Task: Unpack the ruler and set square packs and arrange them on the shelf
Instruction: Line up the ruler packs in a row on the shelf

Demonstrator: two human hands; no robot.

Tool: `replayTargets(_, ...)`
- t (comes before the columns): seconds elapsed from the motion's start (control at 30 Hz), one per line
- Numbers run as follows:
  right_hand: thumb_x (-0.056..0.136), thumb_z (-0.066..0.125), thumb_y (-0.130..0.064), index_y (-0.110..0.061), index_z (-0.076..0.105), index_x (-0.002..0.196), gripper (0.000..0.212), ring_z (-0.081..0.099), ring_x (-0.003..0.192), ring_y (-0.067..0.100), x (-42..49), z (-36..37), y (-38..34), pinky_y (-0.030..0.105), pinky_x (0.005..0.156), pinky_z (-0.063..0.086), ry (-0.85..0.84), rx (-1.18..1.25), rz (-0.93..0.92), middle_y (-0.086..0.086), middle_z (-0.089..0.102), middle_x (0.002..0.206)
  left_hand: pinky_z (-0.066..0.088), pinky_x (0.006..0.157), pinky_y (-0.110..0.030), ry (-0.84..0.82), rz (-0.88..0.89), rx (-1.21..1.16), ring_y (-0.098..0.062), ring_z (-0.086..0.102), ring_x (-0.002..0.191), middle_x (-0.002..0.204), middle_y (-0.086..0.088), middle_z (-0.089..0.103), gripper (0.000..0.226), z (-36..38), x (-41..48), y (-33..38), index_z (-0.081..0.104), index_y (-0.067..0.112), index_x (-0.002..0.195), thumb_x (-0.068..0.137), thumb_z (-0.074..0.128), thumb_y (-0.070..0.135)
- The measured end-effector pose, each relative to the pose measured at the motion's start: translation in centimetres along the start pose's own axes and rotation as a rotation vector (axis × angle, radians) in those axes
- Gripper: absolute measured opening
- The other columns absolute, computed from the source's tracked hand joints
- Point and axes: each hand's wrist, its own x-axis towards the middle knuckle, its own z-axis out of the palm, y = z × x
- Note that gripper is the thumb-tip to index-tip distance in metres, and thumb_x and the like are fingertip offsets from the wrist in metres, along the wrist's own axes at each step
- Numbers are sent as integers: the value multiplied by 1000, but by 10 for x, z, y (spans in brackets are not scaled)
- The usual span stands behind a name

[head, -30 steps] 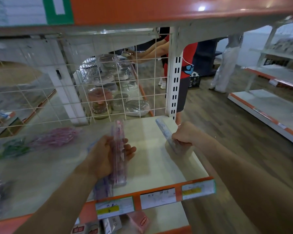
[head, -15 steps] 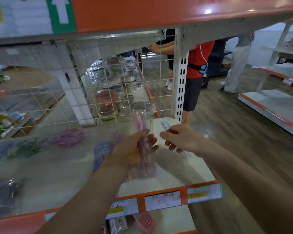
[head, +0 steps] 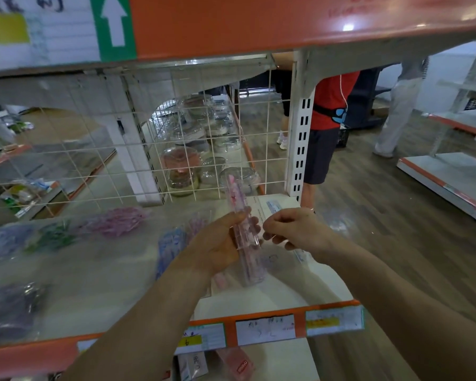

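Head view: left hand [head: 217, 246] grips pink pack [head: 252, 266] upright above shelf [head: 259, 301]. Right hand [head: 297, 229] curled at pack's edge; pinch on wrap cannot tell. Risks: slick film slips, pack drops past shelf lip; hard tug tears wrap, contents scatter.

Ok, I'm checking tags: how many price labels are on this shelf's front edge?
3 price labels show plainly: one just right of the left forearm, one in the middle, one at the right end. A pale patch left of the forearm may be a fourth, partly hidden.
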Motion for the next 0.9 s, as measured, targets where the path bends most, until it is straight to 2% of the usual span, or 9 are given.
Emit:
replayTargets(0.1, 89, 64, -14, -13, 69, 82, 9, 58, 61, 5, 5, -3, -1, 15, 52, 46, 2, -10, 5, 1, 71, 76, 53, 65, -37, 33, 4, 26, -21, 63, 68, 75, -9, 66, 13, 2, 0, 2, 62, 10, 96, 96, 49, 10)
replayTargets(0.2, 88, 63, -11, -10, 68, 81, 9, 55, 57, 6, 18, -11, -1, 16, 49, 43, 84, -59, 23, 1, 69, 71, 48, 64, -37, 108, -4, 17, -21, 59, 65, 71, -9, 61, 12, 0, 1, 6, 58, 10, 90, 97, 48, 10)
replayTargets(0.3, 85, 64, -9, -5, 71, 85, 8, 58, 59, 10, 36, -9, 2, 19, 52, 46, 75, -259, 91, 4, 71, 73, 44, 65, -36, 161, -26, -12, -21, 54, 65, 68, -8, 55, 14, -7, 1, 10, 56, 10, 83, 95, 49, 7)
replayTargets(0.4, 77, 64, -4, 3, 73, 89, 17, 58, 63, 19, 53, 5, 7, 28, 60, 48, 54, -470, 107, 16, 73, 85, 45, 67, -36, 171, -39, -19, -19, 54, 67, 72, -7, 53, 15, -11, 1, 12, 57, 11, 83, 95, 49, 8)
replayTargets(0.53, 83, 57, -11, 0, 64, 98, 20, 61, 83, 24, 59, 13, 7, 27, 67, 49, 51, -795, 29, 10, 64, 91, 45, 70, -36, 170, -46, -15, -19, 55, 69, 72, -7, 54, 15, -15, 0, 14, 58, 12, 84, 95, 49, 9)
replayTargets(0.6, 88, 55, -16, -7, 63, 107, 23, 61, 100, 24, 55, 11, 5, 28, 74, 48, 82, -959, -87, 6, 64, 105, 45, 71, -36, 158, -48, -21, -19, 55, 69, 71, -6, 54, 15, -17, -2, 16, 58, 12, 83, 95, 49, 9)
replayTargets(0.67, 89, 54, -19, -14, 64, 116, 29, 58, 110, 23, 49, 12, 8, 32, 85, 48, 38, -1035, -237, 1, 62, 117, 45, 71, -36, 159, -54, -20, -19, 55, 70, 72, -6, 55, 14, -19, -3, 17, 58, 12, 84, 95, 49, 9)
replayTargets(0.77, 84, 58, -21, -14, 67, 103, 22, 60, 104, 22, 47, 21, 19, 34, 81, 52, -119, -1100, -332, 1, 63, 109, 47, 71, -37, 168, -63, -21, -19, 56, 71, 74, -7, 56, 13, -20, -3, 18, 59, 11, 86, 95, 49, 9)
replayTargets(0.9, 91, 49, -23, -13, 64, 107, 24, 59, 103, 24, 49, 23, 27, 33, 79, 42, -39, -1183, -335, 4, 64, 110, 47, 72, -37, 163, -72, -12, -19, 56, 72, 74, -7, 56, 12, -19, -2, 17, 60, 10, 88, 94, 50, 10)
